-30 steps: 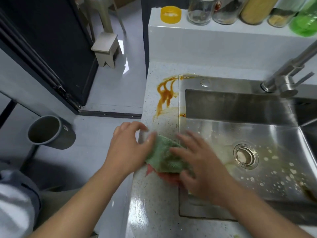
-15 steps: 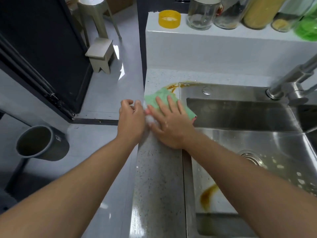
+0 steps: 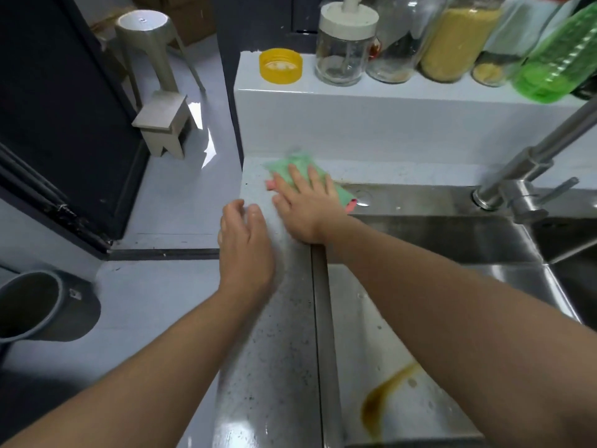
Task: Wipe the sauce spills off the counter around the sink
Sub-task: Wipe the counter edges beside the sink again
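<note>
Flat-palmed, fingers spread, the right hand [image 3: 305,210] presses the green cloth with a pink edge [image 3: 302,171] onto the speckled white counter [image 3: 274,334] at the steel sink's [image 3: 452,240] far-left corner. Left hand [image 3: 245,250] rests beside it, loose, empty, at the counter edge.

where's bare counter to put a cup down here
The speckled counter strip between its outer edge and the sink rim is bare in front of the left hand. The far corner is taken by the right hand and cloth; the ledge is crowded with jars.
</note>
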